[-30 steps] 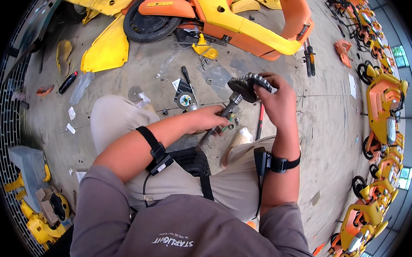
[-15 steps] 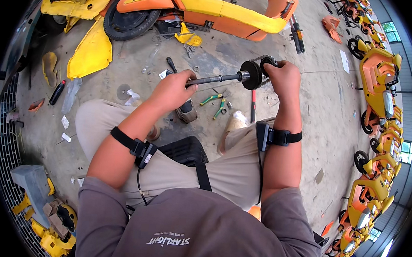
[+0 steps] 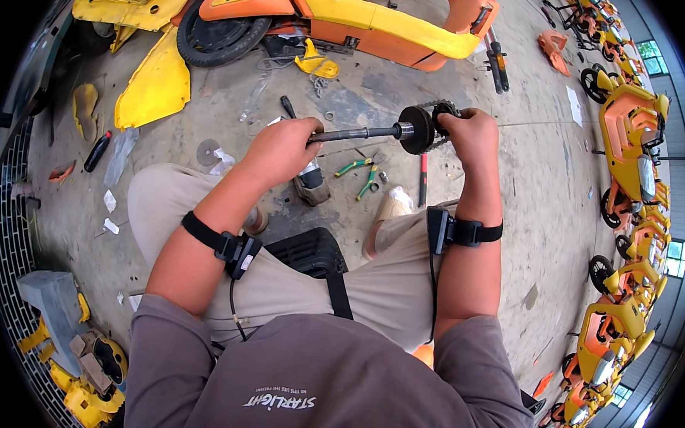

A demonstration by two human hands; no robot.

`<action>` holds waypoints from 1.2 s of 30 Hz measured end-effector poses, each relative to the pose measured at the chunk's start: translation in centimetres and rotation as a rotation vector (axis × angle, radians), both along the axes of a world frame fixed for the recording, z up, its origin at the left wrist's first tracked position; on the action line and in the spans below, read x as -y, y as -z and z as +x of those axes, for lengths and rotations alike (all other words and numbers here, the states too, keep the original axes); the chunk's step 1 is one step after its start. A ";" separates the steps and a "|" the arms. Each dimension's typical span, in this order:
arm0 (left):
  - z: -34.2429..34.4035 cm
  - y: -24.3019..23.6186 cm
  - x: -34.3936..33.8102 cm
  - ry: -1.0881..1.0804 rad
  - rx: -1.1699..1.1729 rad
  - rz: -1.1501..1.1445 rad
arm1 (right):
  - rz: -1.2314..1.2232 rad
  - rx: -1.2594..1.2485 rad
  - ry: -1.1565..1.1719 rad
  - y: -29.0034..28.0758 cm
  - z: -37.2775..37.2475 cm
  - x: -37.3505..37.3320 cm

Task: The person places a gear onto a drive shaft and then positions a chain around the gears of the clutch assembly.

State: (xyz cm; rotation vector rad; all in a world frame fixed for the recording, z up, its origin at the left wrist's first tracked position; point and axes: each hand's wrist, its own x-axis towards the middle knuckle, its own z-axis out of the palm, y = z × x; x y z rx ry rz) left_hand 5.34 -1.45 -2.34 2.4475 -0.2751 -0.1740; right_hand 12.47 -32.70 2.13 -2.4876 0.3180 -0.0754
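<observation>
Grey shaft (image 3: 358, 133) btwn: | L hand (image 3: 282, 150), closed on end | R hand (image 3: 473, 139), pinching sprocket (image 3: 442, 112)

The head-worn fisheye camera looked down from above and behind the grip on the dark, straight metal shaft (image 3: 358, 133), at close range.

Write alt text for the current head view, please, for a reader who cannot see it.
A person's left hand grips one end of a metal shaft, the right hand the other, beside a dark disc and chain. Green-handled pliers lie on the floor; a yellow-and-orange scooter is at the top, more scooters along the right.
</observation>
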 end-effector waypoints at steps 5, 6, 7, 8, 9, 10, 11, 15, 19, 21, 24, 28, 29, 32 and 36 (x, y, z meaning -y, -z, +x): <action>0.1 0.0 -0.1 0.003 -0.003 0.014 | 0.017 -0.004 -0.013 -0.1 -0.1 -0.3; 0.0 0.2 -0.1 0.006 0.005 0.016 | 0.018 -0.012 -0.016 -0.2 -0.2 -0.4; 0.0 0.3 -0.1 0.005 0.002 0.021 | 0.013 -0.009 -0.020 -0.1 -0.1 -0.3; 0.0 0.4 0.0 0.004 -0.002 0.025 | 0.008 -0.006 -0.023 0.0 -0.1 -0.2; 0.0 0.4 0.1 0.003 -0.006 0.027 | 0.001 -0.003 -0.025 0.0 -0.1 -0.2; 0.1 0.4 0.2 -0.012 -0.040 0.028 | 0.002 -0.008 -0.022 -0.1 -0.1 -0.3; 0.1 0.2 0.3 -0.028 -0.074 0.029 | 0.004 -0.013 -0.018 -0.3 -0.2 -0.4; 0.2 0.1 0.7 -0.077 -0.185 -0.064 | 0.017 0.011 -0.016 -0.2 -0.3 -0.3; 0.2 0.2 0.9 -0.116 -0.332 -0.163 | 0.007 -0.002 -0.008 -0.4 -0.5 -0.5; 0.5 0.4 1.0 -0.151 -0.483 -0.225 | 0.017 -0.009 0.002 -0.6 -0.6 -0.6; 0.8 1.0 0.9 -0.151 -0.650 -0.333 | -0.030 -0.011 -0.007 -0.6 -0.7 -0.7; 0.7 1.7 0.7 -0.224 -0.856 -0.546 | -0.075 -0.023 -0.014 -1.0 -1.1 -1.3; 0.7 1.7 0.6 -0.258 -0.907 -0.586 | -0.075 -0.025 -0.018 -0.8 -1.1 -1.2; 0.9 2.0 0.0 -0.299 -1.104 -0.760 | -0.092 -0.008 -0.025 -0.8 -1.3 -1.3; 1.2 2.4 -0.6 -0.308 -1.303 -0.912 | -0.131 0.029 -0.048 -0.8 -1.2 -1.5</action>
